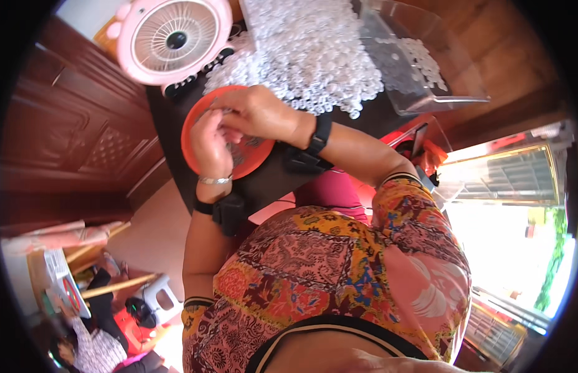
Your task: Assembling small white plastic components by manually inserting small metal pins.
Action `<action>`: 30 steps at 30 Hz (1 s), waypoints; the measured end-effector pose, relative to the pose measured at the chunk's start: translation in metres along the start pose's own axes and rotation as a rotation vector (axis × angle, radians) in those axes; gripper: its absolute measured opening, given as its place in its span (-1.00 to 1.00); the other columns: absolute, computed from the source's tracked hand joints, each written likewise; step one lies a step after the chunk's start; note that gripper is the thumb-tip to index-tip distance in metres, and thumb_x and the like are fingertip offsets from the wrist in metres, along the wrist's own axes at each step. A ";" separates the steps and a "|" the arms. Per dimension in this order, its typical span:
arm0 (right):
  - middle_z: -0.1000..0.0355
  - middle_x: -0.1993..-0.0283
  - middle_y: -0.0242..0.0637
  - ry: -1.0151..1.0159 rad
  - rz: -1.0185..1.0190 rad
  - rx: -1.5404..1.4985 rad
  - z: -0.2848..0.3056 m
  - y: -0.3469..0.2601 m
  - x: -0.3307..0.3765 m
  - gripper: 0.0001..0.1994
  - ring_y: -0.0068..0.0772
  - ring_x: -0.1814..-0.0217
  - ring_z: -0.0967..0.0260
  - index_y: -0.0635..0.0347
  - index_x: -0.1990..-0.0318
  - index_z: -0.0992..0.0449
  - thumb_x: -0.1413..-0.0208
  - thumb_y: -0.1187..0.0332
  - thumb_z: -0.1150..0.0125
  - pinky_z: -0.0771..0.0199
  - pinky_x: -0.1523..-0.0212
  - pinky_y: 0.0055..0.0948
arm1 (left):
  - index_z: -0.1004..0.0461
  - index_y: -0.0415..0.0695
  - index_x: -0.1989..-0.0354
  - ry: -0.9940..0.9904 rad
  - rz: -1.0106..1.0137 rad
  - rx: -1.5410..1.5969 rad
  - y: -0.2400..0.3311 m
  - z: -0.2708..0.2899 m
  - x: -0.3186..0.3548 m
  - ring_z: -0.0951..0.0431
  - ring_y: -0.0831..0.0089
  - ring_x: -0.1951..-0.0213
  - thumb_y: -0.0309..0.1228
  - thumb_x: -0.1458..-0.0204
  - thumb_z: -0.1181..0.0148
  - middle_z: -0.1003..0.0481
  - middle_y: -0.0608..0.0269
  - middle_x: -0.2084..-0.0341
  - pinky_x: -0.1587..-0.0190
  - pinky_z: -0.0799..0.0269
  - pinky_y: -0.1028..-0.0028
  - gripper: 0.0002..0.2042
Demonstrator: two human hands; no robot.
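My left hand (212,148) and my right hand (262,113) meet over a round orange dish (256,165) on the dark table. The fingers of both are bent and drawn together at the dish's middle. Whatever they pinch is too small or too covered to make out. Small greyish pieces (247,149) lie in the dish, partly hidden by my hands. Just beyond my right hand spreads a big heap of small white ring-like plastic parts (320,56).
A pink fan (177,41) stands at the far left of the table. To the right of the heap is a clear plastic bin (466,81) with some white pieces (421,62) inside. Behind me at lower left, another person (99,348) sits near a white stool (159,298).
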State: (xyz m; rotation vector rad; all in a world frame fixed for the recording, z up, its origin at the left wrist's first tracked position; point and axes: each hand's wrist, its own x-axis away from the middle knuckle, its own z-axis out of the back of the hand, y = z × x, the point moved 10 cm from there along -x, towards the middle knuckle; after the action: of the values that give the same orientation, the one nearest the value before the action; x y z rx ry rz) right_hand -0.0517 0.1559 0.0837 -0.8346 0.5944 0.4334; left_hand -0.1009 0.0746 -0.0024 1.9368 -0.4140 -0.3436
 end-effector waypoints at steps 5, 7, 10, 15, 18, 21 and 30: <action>-0.49 0.40 -0.13 -0.012 0.028 0.203 0.032 -0.006 -0.006 -0.78 -0.11 0.41 -0.47 0.16 0.22 -0.53 0.07 0.39 -0.23 -0.46 0.40 -0.33 | -0.45 -0.25 0.38 -0.010 0.036 -0.051 -0.002 -0.005 0.002 -0.38 0.55 0.63 -0.28 -0.13 0.13 -0.44 0.25 0.61 0.54 -0.26 0.60 -0.70; -0.49 0.33 -0.13 0.201 0.051 0.380 0.090 -0.015 -0.012 -0.78 -0.14 0.44 -0.46 0.15 0.23 -0.54 0.08 0.36 -0.27 -0.46 0.40 -0.34 | -0.45 -0.25 0.39 -0.030 -0.003 -0.079 0.007 -0.007 0.004 -0.38 0.55 0.63 -0.27 -0.13 0.13 -0.44 0.25 0.61 0.54 -0.26 0.60 -0.70; -0.50 0.34 -0.19 0.508 -0.304 0.978 0.201 0.007 0.004 -0.80 -0.18 0.37 -0.46 0.08 0.26 -0.56 0.07 0.28 -0.26 -0.45 0.37 -0.39 | -0.45 -0.24 0.39 -0.033 -0.045 -0.107 0.018 -0.008 0.007 -0.38 0.56 0.63 -0.26 -0.12 0.12 -0.44 0.26 0.62 0.54 -0.25 0.61 -0.70; -0.42 0.13 -0.10 0.555 -0.187 1.146 0.257 -0.012 0.021 -0.73 -0.05 0.08 -0.35 0.14 0.18 -0.51 0.09 0.33 -0.24 -0.35 0.10 -0.26 | -0.46 -0.24 0.42 -0.035 -0.018 -0.101 0.016 -0.014 0.002 -0.38 0.57 0.64 -0.26 -0.11 0.10 -0.44 0.26 0.63 0.57 -0.25 0.62 -0.70; -0.49 0.24 -0.28 0.262 -0.118 0.724 0.194 0.027 0.025 -0.85 -0.27 0.21 -0.42 0.11 0.30 -0.56 0.04 0.31 -0.24 -0.39 0.31 -0.40 | -0.46 -0.24 0.43 -0.014 -0.025 -0.097 0.016 -0.007 0.003 -0.38 0.58 0.65 -0.26 -0.11 0.09 -0.44 0.27 0.64 0.59 -0.25 0.63 -0.70; -0.47 0.34 -0.29 -0.133 -0.201 0.485 0.114 0.055 0.038 -0.87 -0.27 0.28 -0.39 0.12 0.34 -0.56 0.06 0.35 -0.22 -0.38 0.33 -0.40 | -0.44 -0.25 0.39 -0.037 0.015 -0.112 0.012 -0.006 0.002 -0.38 0.53 0.58 -0.25 -0.11 0.10 -0.43 0.25 0.60 0.50 -0.24 0.58 -0.70; -0.42 0.38 -0.27 -0.442 -0.187 0.733 0.031 0.083 0.050 -0.89 -0.15 0.23 -0.38 0.07 0.40 -0.56 0.10 0.34 -0.16 -0.43 0.20 -0.23 | -0.47 -0.23 0.47 0.002 0.026 -0.091 0.009 -0.004 -0.002 -0.37 0.59 0.67 -0.32 -0.09 0.07 -0.44 0.27 0.67 0.61 -0.22 0.64 -0.74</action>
State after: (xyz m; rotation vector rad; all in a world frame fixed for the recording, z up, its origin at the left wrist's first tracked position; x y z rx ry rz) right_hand -0.0516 0.2366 0.0220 -0.0780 0.2221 0.1890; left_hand -0.1019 0.0758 0.0079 1.8416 -0.4149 -0.3383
